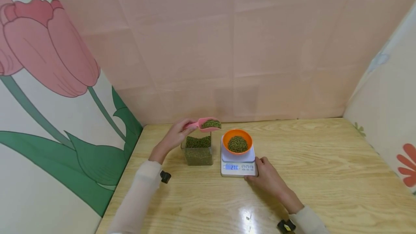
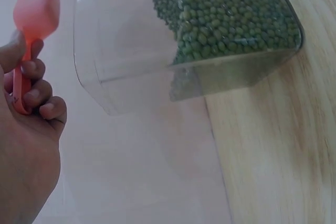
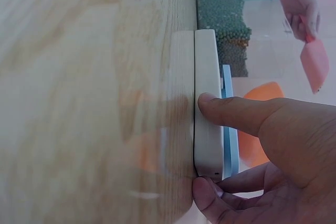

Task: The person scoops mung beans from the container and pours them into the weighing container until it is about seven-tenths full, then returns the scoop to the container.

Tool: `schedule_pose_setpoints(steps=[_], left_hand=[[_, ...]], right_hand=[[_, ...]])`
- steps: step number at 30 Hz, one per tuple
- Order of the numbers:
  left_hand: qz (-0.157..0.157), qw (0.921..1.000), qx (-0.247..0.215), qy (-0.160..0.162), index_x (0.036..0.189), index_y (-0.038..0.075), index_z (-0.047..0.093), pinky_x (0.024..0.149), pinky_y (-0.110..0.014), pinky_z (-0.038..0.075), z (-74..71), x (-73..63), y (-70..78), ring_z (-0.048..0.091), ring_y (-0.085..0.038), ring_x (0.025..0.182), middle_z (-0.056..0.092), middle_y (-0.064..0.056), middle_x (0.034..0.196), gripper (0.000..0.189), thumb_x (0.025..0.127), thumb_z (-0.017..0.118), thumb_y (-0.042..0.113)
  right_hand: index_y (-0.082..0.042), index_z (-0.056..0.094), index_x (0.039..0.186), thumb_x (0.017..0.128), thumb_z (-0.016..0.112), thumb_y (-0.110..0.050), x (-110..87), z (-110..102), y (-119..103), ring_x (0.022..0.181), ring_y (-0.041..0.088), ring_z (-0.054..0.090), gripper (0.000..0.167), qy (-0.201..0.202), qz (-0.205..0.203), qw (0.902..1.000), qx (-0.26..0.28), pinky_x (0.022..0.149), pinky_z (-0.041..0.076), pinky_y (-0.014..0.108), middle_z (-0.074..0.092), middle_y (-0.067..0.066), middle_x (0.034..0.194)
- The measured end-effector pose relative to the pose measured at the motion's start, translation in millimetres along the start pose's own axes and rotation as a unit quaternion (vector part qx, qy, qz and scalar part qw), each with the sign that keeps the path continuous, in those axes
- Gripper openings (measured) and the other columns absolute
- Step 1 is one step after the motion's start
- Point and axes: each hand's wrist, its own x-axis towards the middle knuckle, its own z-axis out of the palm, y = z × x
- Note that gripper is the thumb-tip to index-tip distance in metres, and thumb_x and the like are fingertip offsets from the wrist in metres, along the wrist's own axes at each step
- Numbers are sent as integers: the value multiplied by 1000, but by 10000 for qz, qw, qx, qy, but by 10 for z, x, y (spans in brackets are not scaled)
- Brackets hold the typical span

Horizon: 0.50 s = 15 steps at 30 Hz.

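Note:
My left hand [image 1: 176,135] grips the handle of a pink scoop [image 1: 204,125], which is loaded with green mung beans [image 1: 211,124]. Held in the air, the scoop is over the back of a clear square container [image 1: 199,157] with more mung beans in it. To the right, an orange bowl [image 1: 230,134] with a heap of beans sits on a white kitchen scale [image 1: 224,171], whose display is lit. My right hand [image 1: 267,177] holds the scale's front right corner, thumb [image 3: 228,109] against the front edge and fingers around the side.
The wooden table [image 1: 312,154] meets a pink covered wall [image 1: 182,64] just behind the container and scale. On the left stands a wall panel with a painted tulip [image 1: 52,50]; another pale panel [image 1: 390,100] borders the right side.

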Motion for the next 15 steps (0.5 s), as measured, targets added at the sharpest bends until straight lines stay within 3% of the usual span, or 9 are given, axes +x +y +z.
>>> schedule_pose_setpoints(steps=[10,15], left_hand=[[197,9997,41,-122,124,10,72,86,-41,53,89,98,62,62,-22,95,71,-5,109,27,109,62,30],[160,9997,57,-168,129,8,71,95,-46,55,119,134,110,66,-24,105,72,-7,117,33,110,61,33]], right_hand=[[17,51,145,83,94,-26,-3,0,9,88,25,55,87,10,-47,10000,20,79,54,40,58,22,111],[15,54,142,82,94,-24,-1,4,24,88,25,56,82,154,-207,9997,-17,80,55,43,58,21,108]])
